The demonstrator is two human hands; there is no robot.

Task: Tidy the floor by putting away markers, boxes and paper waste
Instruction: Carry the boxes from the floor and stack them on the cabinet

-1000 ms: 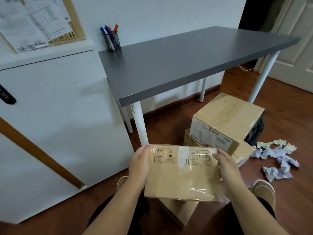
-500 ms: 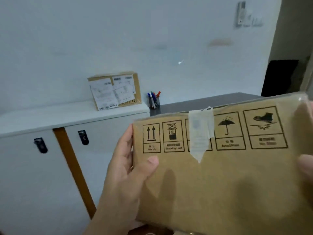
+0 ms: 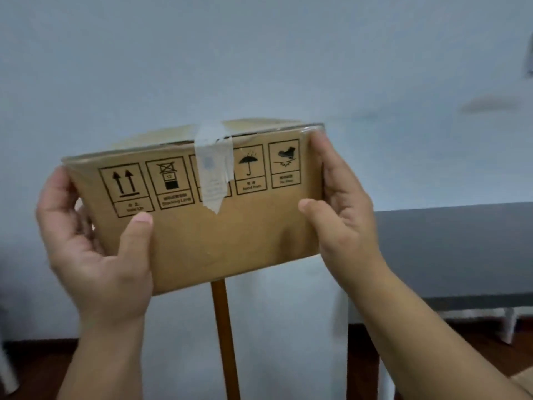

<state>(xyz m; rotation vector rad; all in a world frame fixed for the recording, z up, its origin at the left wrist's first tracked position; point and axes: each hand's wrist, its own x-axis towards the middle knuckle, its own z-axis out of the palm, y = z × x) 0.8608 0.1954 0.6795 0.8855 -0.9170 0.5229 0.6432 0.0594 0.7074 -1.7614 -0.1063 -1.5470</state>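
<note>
A brown cardboard box (image 3: 202, 232) with black handling symbols and a strip of clear tape over its top edge fills the middle of the view, held up in front of the white wall. My left hand (image 3: 92, 241) grips its left end, thumb on the front face. My right hand (image 3: 343, 209) grips its right end, thumb also on the front. The box is tilted slightly, its right side higher. The box hides the cabinet top behind it. Markers and paper waste are out of view.
Behind and below the box stands the white cabinet (image 3: 282, 327) with a brown wooden strip (image 3: 225, 336) down its front. The grey desk (image 3: 450, 246) lies to the right, with dark wooden floor (image 3: 467, 350) under it. A corner of another cardboard box (image 3: 523, 381) shows at bottom right.
The box has gone from low near the floor up to cabinet height and further from the camera. My view has swung up and left; the floor boxes and paper waste have left the frame.
</note>
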